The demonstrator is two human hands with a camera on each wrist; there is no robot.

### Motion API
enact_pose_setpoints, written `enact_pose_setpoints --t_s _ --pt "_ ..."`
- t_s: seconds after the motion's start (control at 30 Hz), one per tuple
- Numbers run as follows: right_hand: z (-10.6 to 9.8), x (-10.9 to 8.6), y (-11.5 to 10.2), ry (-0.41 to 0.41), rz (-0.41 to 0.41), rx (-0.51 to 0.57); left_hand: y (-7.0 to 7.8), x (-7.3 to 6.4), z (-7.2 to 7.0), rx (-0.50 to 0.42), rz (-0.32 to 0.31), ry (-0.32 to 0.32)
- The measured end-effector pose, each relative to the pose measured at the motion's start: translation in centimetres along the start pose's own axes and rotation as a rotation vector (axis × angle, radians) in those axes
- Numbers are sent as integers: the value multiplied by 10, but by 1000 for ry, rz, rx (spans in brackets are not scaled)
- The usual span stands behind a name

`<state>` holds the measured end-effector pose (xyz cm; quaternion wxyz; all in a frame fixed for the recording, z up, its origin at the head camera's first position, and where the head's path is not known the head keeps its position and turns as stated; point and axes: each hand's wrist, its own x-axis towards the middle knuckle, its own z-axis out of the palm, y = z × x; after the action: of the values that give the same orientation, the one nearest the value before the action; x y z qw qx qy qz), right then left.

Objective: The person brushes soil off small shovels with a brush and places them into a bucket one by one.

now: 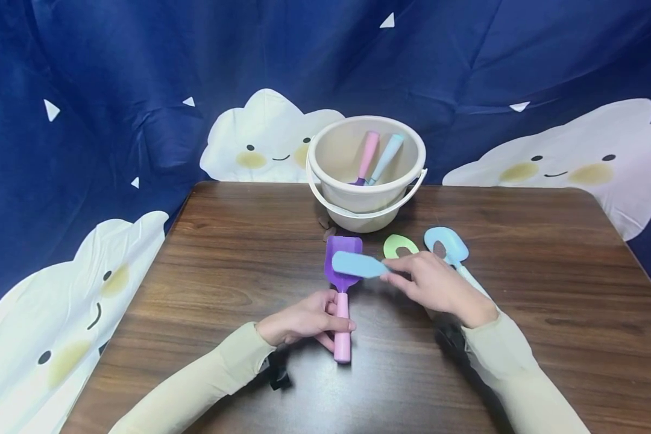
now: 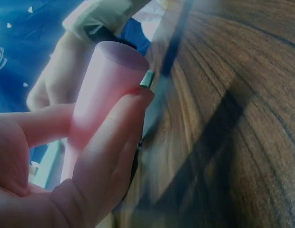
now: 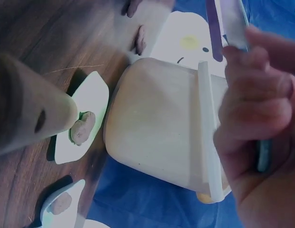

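Note:
My left hand [image 1: 316, 319] grips the pink handle of a purple toy shovel [image 1: 344, 265], seen end-on as a pink handle [image 2: 104, 90] in the left wrist view. The shovel's scoop points away from me. My right hand [image 1: 431, 283] pinches a light blue flat-bladed toy trowel [image 1: 360, 264]. Its blade points left and overlaps the purple scoop in the head view. In the right wrist view, the end of the trowel's handle [image 3: 264, 156] shows below my curled fingers. The blade hides part of the scoop.
A cream bucket [image 1: 333, 181] at the table's far edge contains a pink-handled tool [image 1: 369, 154] and a blue-handled tool [image 1: 386, 158]. Green [image 1: 395, 242] and light blue [image 1: 454, 242] shovels, each bearing a brown lump, lie right of centre. Brown pieces [image 1: 330, 231] lie before the bucket.

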<state>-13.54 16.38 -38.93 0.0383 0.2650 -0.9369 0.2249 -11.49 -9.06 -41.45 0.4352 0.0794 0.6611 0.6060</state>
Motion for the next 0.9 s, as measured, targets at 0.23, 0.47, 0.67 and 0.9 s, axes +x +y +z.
enact_pose_setpoints --t_s 0.23,0.47,0.67,0.9 --pt "-4 -3 0 -72 14 -22 1 0 -2 -1 10 -4" --pt "-5 3 1 48 37 -160 0 0 -2 6 14 -26" --pt "-3 7 1 165 100 -207 -1 0 -1 -14 3 -44" --pt "0 7 -1 180 27 -174 -2 1 -2 -3 19 -35"
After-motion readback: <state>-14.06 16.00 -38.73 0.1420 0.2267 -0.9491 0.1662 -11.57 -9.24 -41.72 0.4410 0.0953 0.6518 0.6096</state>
